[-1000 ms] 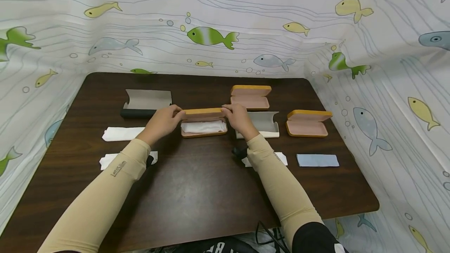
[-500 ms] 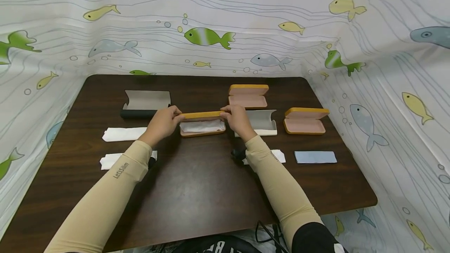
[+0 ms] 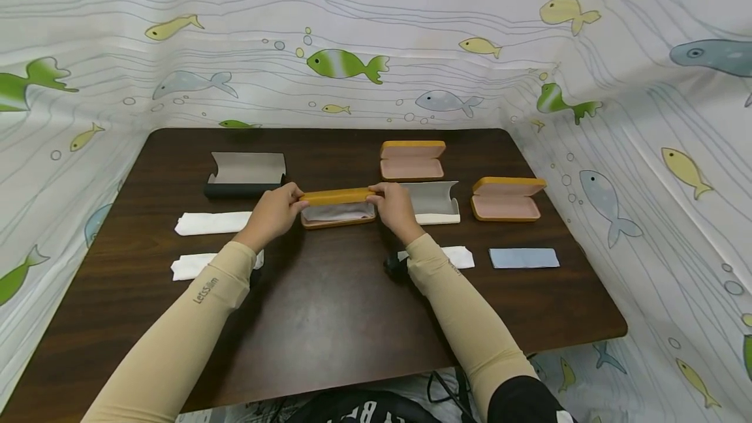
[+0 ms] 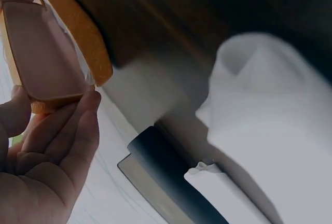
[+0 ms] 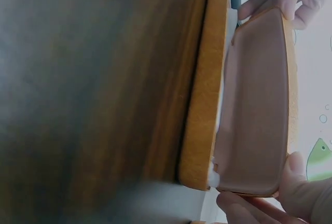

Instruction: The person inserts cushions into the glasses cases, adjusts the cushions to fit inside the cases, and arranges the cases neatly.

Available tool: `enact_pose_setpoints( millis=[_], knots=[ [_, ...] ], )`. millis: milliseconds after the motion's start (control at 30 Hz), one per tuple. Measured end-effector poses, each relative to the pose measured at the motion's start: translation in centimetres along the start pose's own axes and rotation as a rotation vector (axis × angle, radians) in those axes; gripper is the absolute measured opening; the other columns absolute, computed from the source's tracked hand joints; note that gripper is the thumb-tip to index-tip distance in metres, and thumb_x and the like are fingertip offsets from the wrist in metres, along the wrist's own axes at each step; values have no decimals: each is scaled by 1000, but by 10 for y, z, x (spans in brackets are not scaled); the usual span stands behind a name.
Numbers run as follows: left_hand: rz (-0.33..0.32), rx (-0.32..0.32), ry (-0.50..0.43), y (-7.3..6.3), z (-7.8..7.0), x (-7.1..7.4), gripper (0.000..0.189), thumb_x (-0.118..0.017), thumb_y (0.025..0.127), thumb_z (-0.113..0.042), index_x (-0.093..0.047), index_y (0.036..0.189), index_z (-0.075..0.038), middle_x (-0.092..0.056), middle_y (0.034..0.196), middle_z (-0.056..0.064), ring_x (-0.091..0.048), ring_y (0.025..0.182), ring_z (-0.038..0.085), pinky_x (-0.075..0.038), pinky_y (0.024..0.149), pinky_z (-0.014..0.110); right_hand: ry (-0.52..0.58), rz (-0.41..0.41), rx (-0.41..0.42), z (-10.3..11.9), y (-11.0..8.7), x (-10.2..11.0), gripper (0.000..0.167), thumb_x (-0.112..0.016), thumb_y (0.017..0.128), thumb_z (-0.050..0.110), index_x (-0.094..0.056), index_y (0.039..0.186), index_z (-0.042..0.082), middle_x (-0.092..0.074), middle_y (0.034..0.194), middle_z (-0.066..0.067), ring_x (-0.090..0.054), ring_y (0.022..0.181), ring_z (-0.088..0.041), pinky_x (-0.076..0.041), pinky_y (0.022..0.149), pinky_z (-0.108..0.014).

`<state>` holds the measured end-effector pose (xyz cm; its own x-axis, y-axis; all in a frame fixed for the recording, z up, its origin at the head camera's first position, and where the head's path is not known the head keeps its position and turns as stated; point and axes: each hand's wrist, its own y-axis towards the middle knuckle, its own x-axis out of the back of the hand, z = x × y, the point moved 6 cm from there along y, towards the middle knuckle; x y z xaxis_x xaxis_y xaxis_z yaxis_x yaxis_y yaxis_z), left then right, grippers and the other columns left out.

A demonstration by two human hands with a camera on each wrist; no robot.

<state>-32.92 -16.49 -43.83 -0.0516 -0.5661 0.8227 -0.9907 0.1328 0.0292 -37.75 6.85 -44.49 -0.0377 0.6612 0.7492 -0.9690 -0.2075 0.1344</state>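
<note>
At the middle of the table, both hands hold the lid of a yellow glasses case (image 3: 337,198) lined in pink. A folded whitish cloth (image 3: 337,212) lies in its base. My left hand (image 3: 273,215) pinches the lid's left end between thumb and fingers. On the right end, my right hand (image 3: 399,211) has the same kind of grip. From the right wrist view, the pink lid lining (image 5: 257,105) stands tilted over the orange base (image 5: 205,89), with a gap between them. Much of the cloth is hidden by the base wall there.
Behind the left hand lies an open dark green case (image 3: 247,189). Folded white cloths (image 3: 208,223) sit at the left. To the right stand an open white case (image 3: 437,218), two open yellow cases (image 3: 413,168), another white cloth (image 3: 459,256) and a light blue cloth (image 3: 524,258).
The lid has swung forward and down over the base, so its yellow outside shows more and the pink lining is hidden in the head view. Both hands keep their grip.
</note>
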Motion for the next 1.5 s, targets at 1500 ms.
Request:
enact_pose_setpoints(
  millis=[1500],
  knots=[
    [6, 20, 45, -19, -12, -15, 23, -63, 99, -8, -66, 119, 2, -69, 114, 24, -57, 78, 28, -49, 71, 42, -161, -45, 79, 3, -35, -12, 32, -74, 94, 10, -71, 125, 3, -66, 134, -13, -64, 120, -29, -51, 102, -38]
  ],
)
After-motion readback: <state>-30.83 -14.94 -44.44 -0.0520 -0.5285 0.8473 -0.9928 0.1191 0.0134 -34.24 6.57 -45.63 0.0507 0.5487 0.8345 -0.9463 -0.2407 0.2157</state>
